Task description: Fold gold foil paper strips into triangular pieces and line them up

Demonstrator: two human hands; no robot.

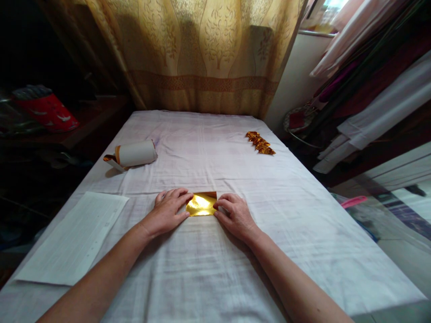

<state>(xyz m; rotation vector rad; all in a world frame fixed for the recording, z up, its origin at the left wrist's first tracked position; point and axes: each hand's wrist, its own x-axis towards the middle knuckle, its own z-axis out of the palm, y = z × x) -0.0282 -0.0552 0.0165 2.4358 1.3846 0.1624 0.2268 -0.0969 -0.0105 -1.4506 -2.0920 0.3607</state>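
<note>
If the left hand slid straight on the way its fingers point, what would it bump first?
The left hand points toward the right, at the shiny gold foil sheet, and its fingertips seem to touch the sheet's edge. So it would meet the foil first, and probably the right hand just past it.

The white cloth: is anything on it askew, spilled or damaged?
Only the paper roll: it lies on its side with a loose end trailing left. The gold sheet sits flat between the left hand and right hand.
</note>
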